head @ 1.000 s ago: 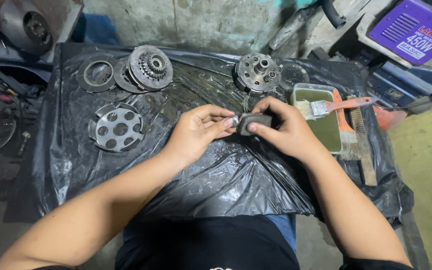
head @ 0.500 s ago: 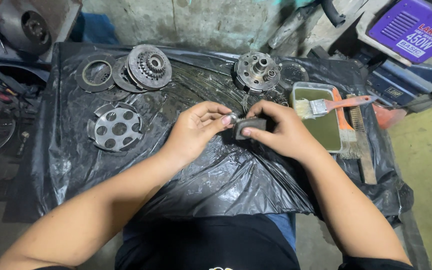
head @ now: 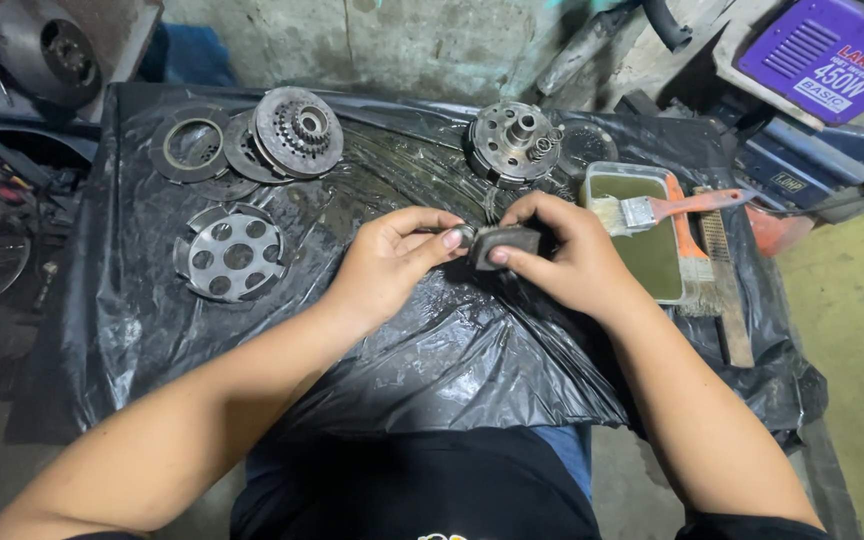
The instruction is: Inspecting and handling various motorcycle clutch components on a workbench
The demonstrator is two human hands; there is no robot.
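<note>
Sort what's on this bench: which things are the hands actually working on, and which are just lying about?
In hand:
- small dark block, gripped by right hand
- small metal part, pinched in the left hand fingers

Lying about:
- perforated disc
- gear hub
- ring
- clutch assembly
- paintbrush on tray

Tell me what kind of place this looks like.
Probably a small repair workshop: greasy clutch parts lie on a black plastic sheet, with a paintbrush over a tray of dark liquid.
</note>
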